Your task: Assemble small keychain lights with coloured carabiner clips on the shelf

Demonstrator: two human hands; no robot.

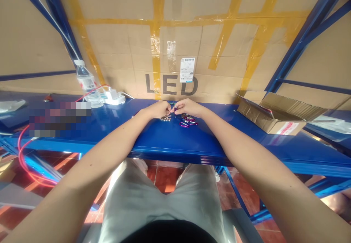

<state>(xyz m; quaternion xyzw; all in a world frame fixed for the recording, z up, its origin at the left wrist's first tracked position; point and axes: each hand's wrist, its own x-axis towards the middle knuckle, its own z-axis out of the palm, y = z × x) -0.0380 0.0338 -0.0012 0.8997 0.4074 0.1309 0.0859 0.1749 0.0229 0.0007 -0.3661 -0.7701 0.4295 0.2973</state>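
My left hand (161, 109) and my right hand (188, 107) meet over the far part of the blue table, fingertips almost touching. A small purple piece (176, 109) shows at the pinched fingers of my right hand; its exact shape is too small to tell. The fingers of my left hand are closed right beside it, and what they hold is hidden. Under my left hand lies a cluster of small shiny metal rings (166, 118). Purple and metallic carabiner-like clips (188, 121) lie in a pile below my right hand. Something green (173, 103) shows behind the fingers.
A blue metal table (178, 140) stands before a large taped cardboard sheet (123, 49). An open cardboard box (270, 117) is at the right. A water bottle (88, 84), a white power strip (115, 98) and a red cable (19, 144) are at the left.
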